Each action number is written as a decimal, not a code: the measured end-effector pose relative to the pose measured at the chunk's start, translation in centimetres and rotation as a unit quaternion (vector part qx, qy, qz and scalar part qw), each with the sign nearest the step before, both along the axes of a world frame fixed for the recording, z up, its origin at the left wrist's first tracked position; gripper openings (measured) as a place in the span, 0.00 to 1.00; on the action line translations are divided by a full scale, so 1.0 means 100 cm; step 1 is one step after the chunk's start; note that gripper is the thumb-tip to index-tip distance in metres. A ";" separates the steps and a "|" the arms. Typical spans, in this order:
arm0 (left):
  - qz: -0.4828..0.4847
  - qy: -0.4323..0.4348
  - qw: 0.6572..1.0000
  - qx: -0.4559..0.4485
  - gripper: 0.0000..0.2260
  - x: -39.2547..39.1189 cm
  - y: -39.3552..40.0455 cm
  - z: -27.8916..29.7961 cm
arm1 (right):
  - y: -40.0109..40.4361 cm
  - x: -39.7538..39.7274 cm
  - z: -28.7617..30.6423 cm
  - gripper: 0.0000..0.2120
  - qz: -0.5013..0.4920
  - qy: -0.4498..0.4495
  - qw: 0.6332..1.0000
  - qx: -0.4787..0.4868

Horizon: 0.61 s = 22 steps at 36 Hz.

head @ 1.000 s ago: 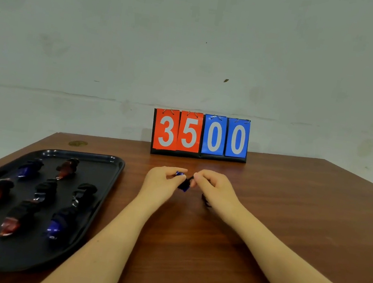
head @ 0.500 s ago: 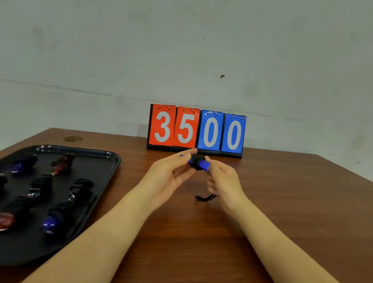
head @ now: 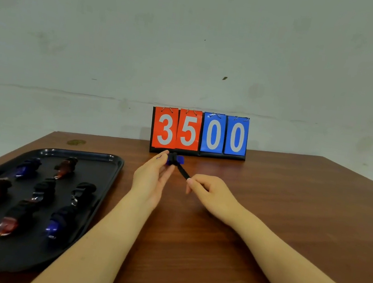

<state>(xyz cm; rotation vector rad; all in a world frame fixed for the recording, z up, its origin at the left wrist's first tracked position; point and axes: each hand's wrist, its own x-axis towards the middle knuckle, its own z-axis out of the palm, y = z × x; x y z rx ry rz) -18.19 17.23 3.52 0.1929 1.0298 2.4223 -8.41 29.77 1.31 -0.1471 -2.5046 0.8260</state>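
Both hands were close together a moment ago, with the small thing tucked between them. Now the right hand (head: 211, 193) has pulled back toward the near edge of the counter (head: 268, 202). A black strap (head: 182, 171) is stretched out straight between the two hands.

The left hand (head: 150, 182) pinches a little blue piece (head: 180, 159) between its thumb and fingertips. Its other fingers are nearly straight. One end of the black strap is wrapped round the blue piece. The blue piece is held up near the far edge of the counter, just in front of the bottom of the score board (head: 200, 132).

The right hand has its fingers curled in, and it pinches the other end of the strap between thumb and finger. This hand is lower and nearer than the left one.

The score board stands at the far edge of the counter, against the wall. It shows 3 and 5 on red cards and 0 and 0 on blue cards.

A black tray (head: 82, 153) lies by the left edge of the counter, well apart from the hands. In it lie many small pieces with black straps, such as a blue one (head: 54, 225) and a red one (head: 7, 226).
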 end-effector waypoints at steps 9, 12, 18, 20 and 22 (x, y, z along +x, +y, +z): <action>0.083 0.275 0.917 -0.277 0.13 0.001 0.003 -0.005 | -0.002 0.002 0.000 0.11 0.010 0.021 0.999 0.039; 0.089 0.395 0.836 -0.371 0.13 0.004 0.003 -0.008 | 0.000 0.002 0.000 0.10 -0.004 0.060 0.998 0.020; 0.043 0.435 0.809 -0.393 0.13 0.009 0.004 -0.006 | 0.006 0.001 0.002 0.12 -0.042 0.127 0.989 -0.055; 0.027 0.459 0.794 -0.398 0.13 0.011 0.003 -0.005 | 0.008 0.000 0.002 0.12 -0.058 0.133 0.987 -0.063; 0.009 0.481 0.781 -0.399 0.13 0.013 0.003 -0.004 | 0.010 -0.002 0.001 0.11 -0.071 0.133 0.986 -0.064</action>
